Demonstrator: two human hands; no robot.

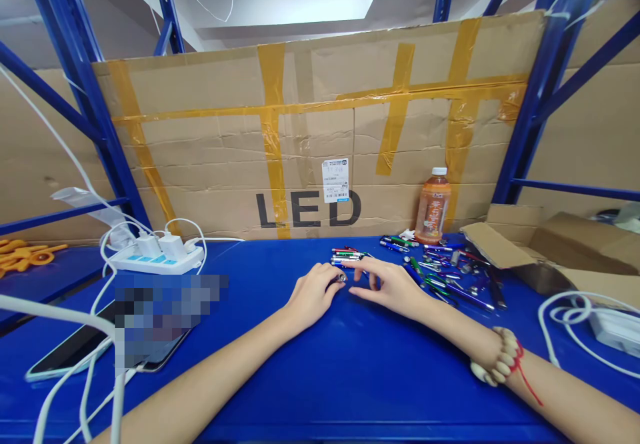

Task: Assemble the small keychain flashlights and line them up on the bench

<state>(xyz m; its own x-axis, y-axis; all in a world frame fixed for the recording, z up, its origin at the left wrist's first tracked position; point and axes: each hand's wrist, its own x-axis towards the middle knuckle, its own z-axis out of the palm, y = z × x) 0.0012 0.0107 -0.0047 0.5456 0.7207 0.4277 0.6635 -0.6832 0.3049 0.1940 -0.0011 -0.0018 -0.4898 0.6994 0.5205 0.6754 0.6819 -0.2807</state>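
My left hand [314,292] rests on the blue table [320,364] with its fingers curled round a small metal cylinder [341,277]. My right hand [387,283] lies just right of it, fingers spread, with the fingertips reaching toward that same piece. Just beyond both hands lies a small row of coloured pen-like tubes [347,255]. A beaded bracelet [497,359] sits on my right wrist.
A heap of several small coloured tubes and parts [450,272] spreads to the right. An orange drink bottle [433,206] stands against the taped cardboard wall [310,144]. A power strip [157,257], white cables and phones [75,347] lie left; a cardboard box [550,251] right.
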